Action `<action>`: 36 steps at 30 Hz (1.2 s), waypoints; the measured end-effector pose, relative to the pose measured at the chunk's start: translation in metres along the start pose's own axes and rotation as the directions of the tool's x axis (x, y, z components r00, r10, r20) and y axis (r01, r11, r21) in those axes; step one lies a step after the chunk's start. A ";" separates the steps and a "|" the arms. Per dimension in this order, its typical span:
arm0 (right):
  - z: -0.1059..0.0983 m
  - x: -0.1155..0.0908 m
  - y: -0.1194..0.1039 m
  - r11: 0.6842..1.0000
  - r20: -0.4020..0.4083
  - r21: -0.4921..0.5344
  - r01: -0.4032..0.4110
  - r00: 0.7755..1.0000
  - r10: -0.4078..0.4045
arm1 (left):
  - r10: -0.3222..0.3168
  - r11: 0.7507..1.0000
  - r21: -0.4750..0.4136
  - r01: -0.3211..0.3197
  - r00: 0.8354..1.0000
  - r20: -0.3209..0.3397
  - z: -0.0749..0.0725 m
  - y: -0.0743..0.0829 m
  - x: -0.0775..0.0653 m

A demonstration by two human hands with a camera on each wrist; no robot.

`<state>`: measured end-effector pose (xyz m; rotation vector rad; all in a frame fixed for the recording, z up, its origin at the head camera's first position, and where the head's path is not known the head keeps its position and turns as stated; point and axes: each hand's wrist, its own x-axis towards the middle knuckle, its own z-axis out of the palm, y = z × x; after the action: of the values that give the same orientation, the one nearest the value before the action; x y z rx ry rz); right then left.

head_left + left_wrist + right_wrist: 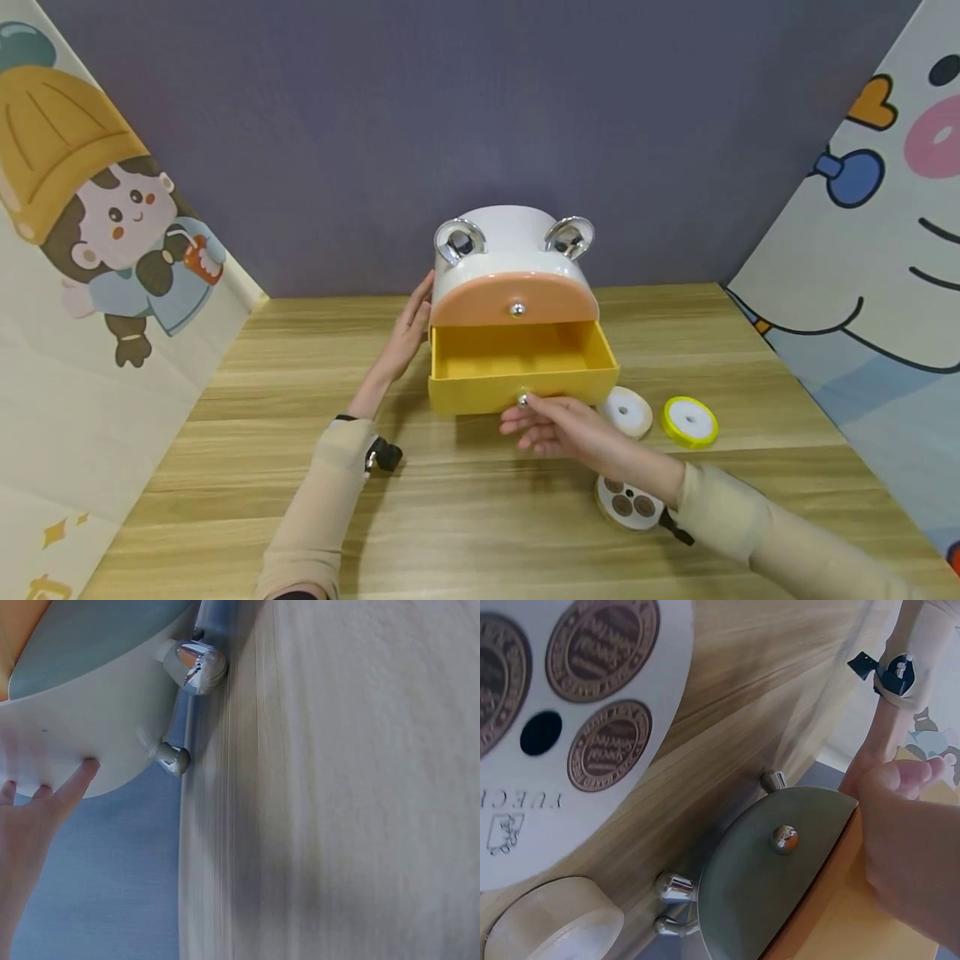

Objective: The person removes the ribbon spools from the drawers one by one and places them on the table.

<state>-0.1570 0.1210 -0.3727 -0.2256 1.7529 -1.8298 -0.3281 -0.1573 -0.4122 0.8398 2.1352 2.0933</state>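
from where i stand, i see a white cabinet [510, 221] with mirror-like ears [459, 240], placed on the wooden table [247, 467] near to the dark back wall [360, 150]. its yellow drawer [480, 395] is in the middle, and it is pulled out toward the person, far enough that its inner floor can be seen from above.

the right hand [561, 427] is at the silver knob [522, 400] of this drawer; the thumb and forefinger seem to pinch it, while the other fingers are loosely bent below. the left hand [407, 335] does not grip: its fingers are nearly straight and rest against the side of the cabinet, which, i suppose, keeps it steady.

so the opening of this drawer looks mostly done, in my judgement; whether it can slide out more, i cannot tell. the orange upper drawer [472, 305] is closed, and the grey-green lower front [754, 874] also looks closed.

what is not yet done is to let go of the knob. on the table, to the right, lie a cream-edged roll [628, 411], a yellow-edged roll [691, 423] and a white disc with brown seals [628, 510], all outside the drawer and untouched by the fingers.
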 end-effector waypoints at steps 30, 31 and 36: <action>-0.015 0.035 -0.016 0.999 -0.071 0.039 -0.034 0.997 0.037 | -0.034 0.999 -0.027 0.034 0.999 0.003 0.009 0.023 -0.007; -0.015 0.036 -0.016 0.999 -0.073 0.041 -0.034 0.997 0.037 | -0.033 0.999 -0.028 0.033 0.999 0.001 0.009 0.023 -0.006; -0.016 0.042 -0.019 0.998 -0.100 0.037 -0.045 0.994 0.048 | -0.031 0.999 -0.028 0.031 1.000 -0.005 0.009 0.023 -0.006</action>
<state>-0.2046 0.1128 -0.3676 -0.0792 1.7775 -1.8654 -0.3120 -0.1527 -0.3932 0.7939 2.1030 2.1079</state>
